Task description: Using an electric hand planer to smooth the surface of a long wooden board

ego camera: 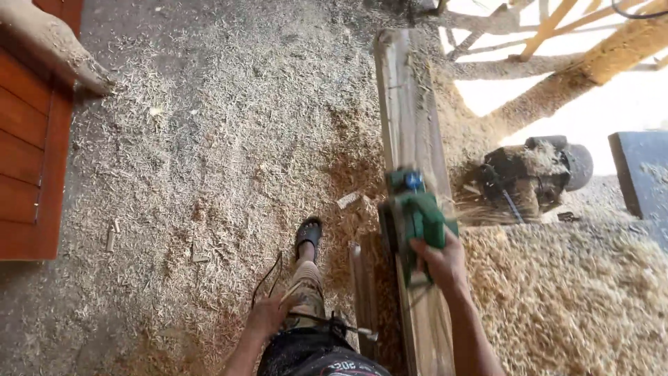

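My right hand (440, 263) grips the handle of a green electric planer (415, 212). The planer rests on a long wooden plank (407, 111) that runs away from me. Chips fly off to the planer's right. My left hand (268, 313) rests on my left thigh, fingers loosely closed, with a thin black cord (268, 278) running close by it. My left foot in a dark sandal (308, 233) stands on the shavings left of the plank.
Wood shavings (229, 125) cover the ground. A dusty machine (532, 177) sits right of the plank. A reddish slatted wood panel (28, 139) stands at the left edge. Timber pieces (591, 63) cross at the top right, a dark slab (643, 174) at the right edge.
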